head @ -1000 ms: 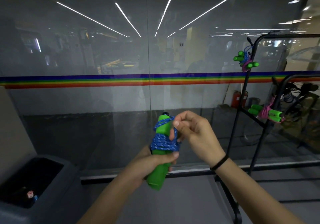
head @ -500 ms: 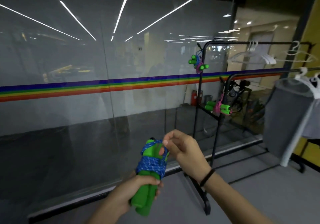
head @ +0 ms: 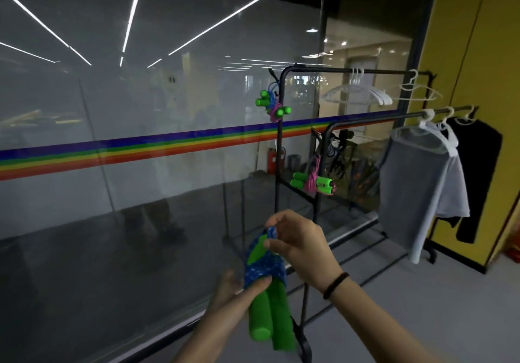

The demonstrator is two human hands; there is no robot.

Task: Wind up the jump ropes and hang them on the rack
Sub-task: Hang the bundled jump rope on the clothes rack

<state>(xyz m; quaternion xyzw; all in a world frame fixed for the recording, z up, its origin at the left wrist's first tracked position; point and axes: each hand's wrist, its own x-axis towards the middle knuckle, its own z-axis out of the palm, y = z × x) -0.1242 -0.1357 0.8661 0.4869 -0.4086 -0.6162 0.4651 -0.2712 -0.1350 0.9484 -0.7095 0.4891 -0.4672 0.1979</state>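
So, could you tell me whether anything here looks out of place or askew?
Nothing stands out. The blue rope is wound neatly round its green handles, held by the left hand, with the right hand pinching its top loop. The other ropes hang bundled on the rack.

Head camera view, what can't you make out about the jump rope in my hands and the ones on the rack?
All in the head view:
Rope end: the right hand pinches the jump rope at its top; its fingers hide whether the end is tucked.
Left hand: its palm is behind the green handles.
Hung ropes: too small to see what holds them on the rack.
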